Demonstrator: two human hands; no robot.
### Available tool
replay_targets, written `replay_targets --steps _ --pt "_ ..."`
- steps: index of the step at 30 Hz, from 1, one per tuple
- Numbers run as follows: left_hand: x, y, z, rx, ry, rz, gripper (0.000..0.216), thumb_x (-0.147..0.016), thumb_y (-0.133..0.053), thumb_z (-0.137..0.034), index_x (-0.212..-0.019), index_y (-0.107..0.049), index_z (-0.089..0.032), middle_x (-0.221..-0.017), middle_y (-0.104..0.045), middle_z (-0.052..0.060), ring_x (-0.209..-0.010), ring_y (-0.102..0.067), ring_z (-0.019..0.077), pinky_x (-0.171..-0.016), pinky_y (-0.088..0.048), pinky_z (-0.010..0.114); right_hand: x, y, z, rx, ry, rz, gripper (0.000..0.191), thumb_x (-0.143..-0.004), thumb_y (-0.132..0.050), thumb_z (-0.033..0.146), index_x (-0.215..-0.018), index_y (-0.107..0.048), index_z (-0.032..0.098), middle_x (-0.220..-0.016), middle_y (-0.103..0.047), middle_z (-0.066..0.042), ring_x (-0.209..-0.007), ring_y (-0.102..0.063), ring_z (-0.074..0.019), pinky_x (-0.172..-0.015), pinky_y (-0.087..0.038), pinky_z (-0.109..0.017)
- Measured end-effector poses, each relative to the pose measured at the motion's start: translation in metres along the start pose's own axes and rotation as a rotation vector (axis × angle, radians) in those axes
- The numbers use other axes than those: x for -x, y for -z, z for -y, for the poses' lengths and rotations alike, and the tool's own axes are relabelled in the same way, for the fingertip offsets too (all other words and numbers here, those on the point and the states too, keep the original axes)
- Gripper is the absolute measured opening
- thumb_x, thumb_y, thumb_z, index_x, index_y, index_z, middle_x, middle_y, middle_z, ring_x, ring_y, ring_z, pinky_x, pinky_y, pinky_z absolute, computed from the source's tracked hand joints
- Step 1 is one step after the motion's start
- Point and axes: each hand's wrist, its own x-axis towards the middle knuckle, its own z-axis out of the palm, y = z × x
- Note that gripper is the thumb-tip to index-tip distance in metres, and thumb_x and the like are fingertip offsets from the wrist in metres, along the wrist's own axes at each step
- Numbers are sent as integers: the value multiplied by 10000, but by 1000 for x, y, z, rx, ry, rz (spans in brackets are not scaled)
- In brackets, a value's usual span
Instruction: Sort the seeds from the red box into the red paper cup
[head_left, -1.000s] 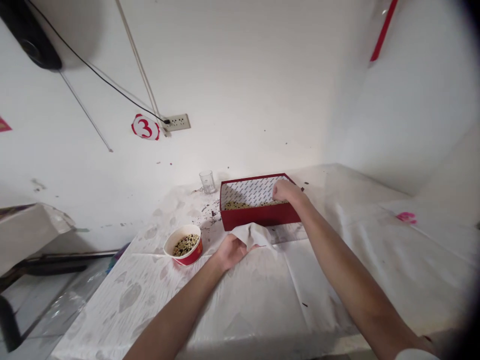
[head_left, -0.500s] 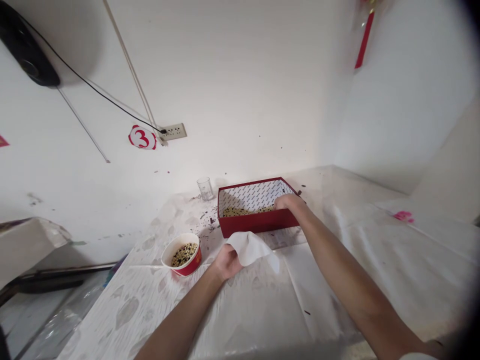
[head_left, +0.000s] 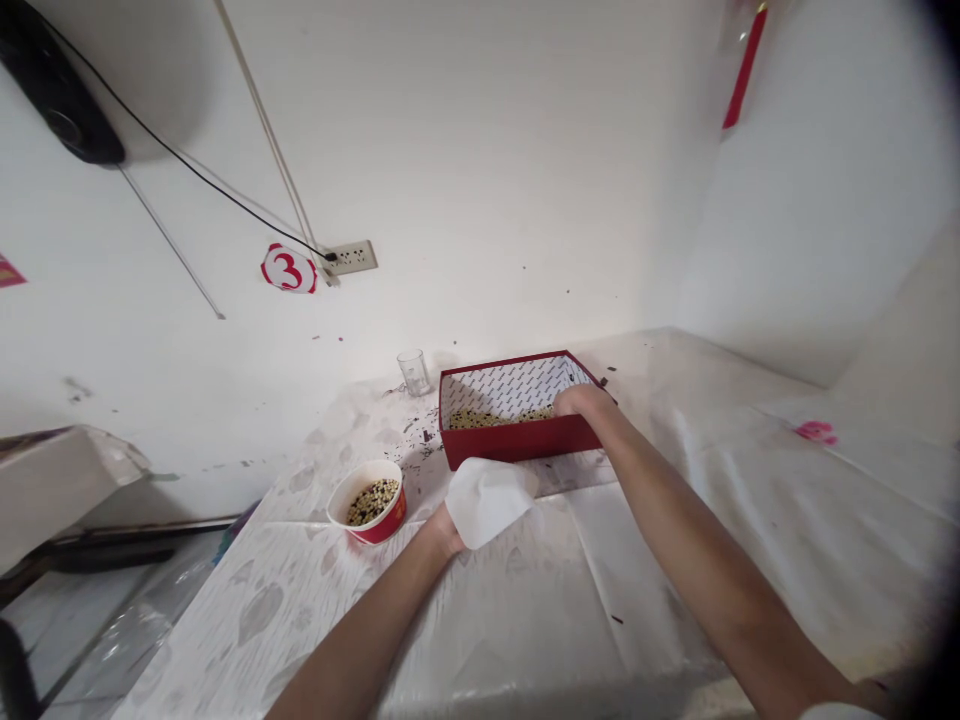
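My left hand [head_left: 448, 527] holds a white paper napkin [head_left: 486, 497] just above the table, in front of the red box; the napkin hides most of the fingers. My right hand [head_left: 581, 401] reaches over the near right wall of the red box [head_left: 517, 441], fingers curled down among the pale beans [head_left: 487, 419] inside. What the fingers hold, if anything, is hidden. A red paper bowl [head_left: 373, 498] of mixed light and dark beans sits left of my left hand.
A small clear glass [head_left: 414, 372] stands behind the box near the wall. Dark specks are scattered on the white patterned table cover [head_left: 525, 600]. A wall socket [head_left: 351, 257] and a red "3" sticker [head_left: 289, 269] are on the wall. A pink mark [head_left: 816, 432] lies at right.
My left hand has lifted the napkin off the table and turned it up toward me. My right hand moved from the box's back right corner toward its near wall.
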Motion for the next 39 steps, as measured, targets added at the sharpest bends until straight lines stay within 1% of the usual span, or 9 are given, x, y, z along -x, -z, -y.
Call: replay_targets --steps 9,14,18,23,26,29,32,36,39 --pt "1 -4 -1 62 94 -68 291 -940 -460 -178 -867 -741 -165 -800 -753 58 -841 -706 211 -883 -509 336 0 -1 0 7 13 -11 80 -651 -763 126 -727 -763 150 -833 -742 -140 -858 -725 -300 -798 -559 -401" --pt "0 -9 0 66 27 100 247 -918 -535 -208 -1097 -704 -226 -905 -761 55 -911 -704 208 -901 -510 358 -5 -1 0 27 51 -48 77 -644 -751 132 -719 -760 143 -880 -745 -151 -866 -721 -319 -809 -553 -432" --pt "0 -16 -2 98 22 115 206 -856 -623 -159 -1035 -720 -188 -933 -762 76 -846 -696 201 -848 -522 323 -7 -2 2 37 65 -94 141 -631 -771 152 -772 -771 154 -884 -749 -148 -888 -720 -309 -797 -552 -402" --pt "4 -27 -2 78 -27 9 192 -796 -673 -100 -961 -738 -175 -882 -770 64 -973 -695 260 -943 -502 372 5 -5 4 40 94 -211 179 -653 -791 196 -825 -770 152 -868 -749 -156 -845 -722 -299 -752 -553 -374" --pt "2 -27 1 65 -57 10 259 -760 -731 -122 -1014 -729 -175 -947 -773 81 -1037 -687 294 -981 -497 425 21 -5 7 25 161 -396 183 -764 -742 275 -890 -753 143 -963 -737 -173 -935 -703 -300 -799 -529 -361" --pt "-1 -23 7 51 -67 -9 404 -721 -790 -140 -1110 -697 -192 -1026 -765 97 -1038 -697 277 -993 -508 423 46 -5 17 -11 276 -633 260 -924 -589 369 -974 -715 147 -1053 -712 -170 -1035 -658 -277 -854 -485 -339" --pt "-3 -20 10 35 -68 -44 519 -733 -798 -144 -1220 -638 -225 -1107 -749 93 -1039 -703 244 -988 -522 389 75 -18 27 -51 453 -782 272 -986 -506 410 -1035 -676 203 -1065 -703 -94 -1006 -643 -202 -843 -465 -287" --pt "-2 -22 10 43 -88 -36 551 -752 -776 -109 -1262 -605 -229 -1118 -743 92 -1009 -711 221 -957 -544 358 100 -58 26 -240 957 -873 190 -973 -558 380 -938 -666 228 -949 -682 -34 -850 -632 -163 -742 -497 -287" --pt "-2 -26 9 53 -84 -20 545 -755 -770 -105 -1260 -603 -226 -1119 -740 93 -989 -715 223 -942 -554 361 104 -92 17 -432 1170 -959 120 -964 -582 313 -954 -670 232 -1002 -673 -52 -937 -629 -183 -841 -524 -347"
